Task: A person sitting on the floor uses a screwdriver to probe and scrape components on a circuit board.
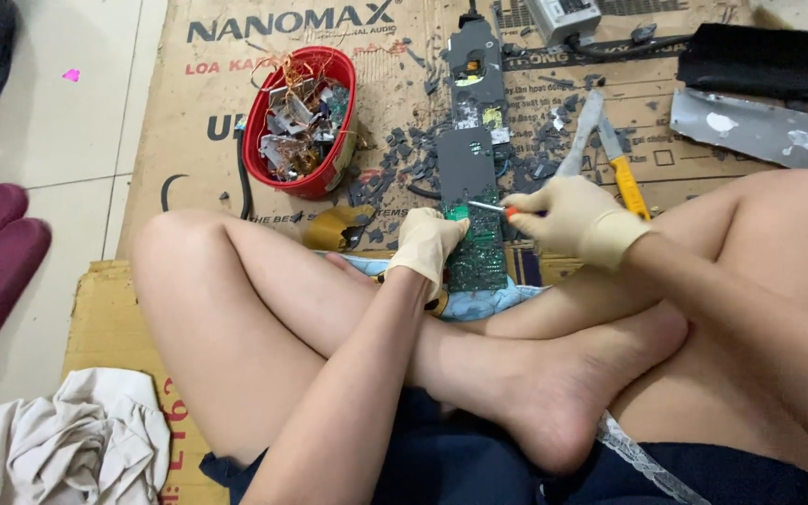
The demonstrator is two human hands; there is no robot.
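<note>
The green circuit board (pixel 475 245) sits on the cardboard sheet (pixel 189 140) right in front of the person's crossed legs, its near end over a bit of light blue cloth (pixel 497 301), its far end carrying a dark grey cover strip (pixel 467 166). The left hand (pixel 425 245), in a cream glove, is curled against the board's left edge, fingers closed on it to pin it down. The right hand (pixel 574 217), gloved the same, is wrapped tight round a small screwdriver (pixel 496 209) with an orange-red handle, and the metal tip rests on the board's upper part. Dark grey chips (pixel 402 154) lie scattered all about the board. Off to the left stands a red plastic tub (pixel 300 122) stuffed with copper wire and metal scraps. Just beyond the right hand lie a yellow-handled tool (pixel 627 182) and a grey blade-like tool (pixel 580 131). A white rag (pixel 67 444) is crumpled by the left knee.
</note>
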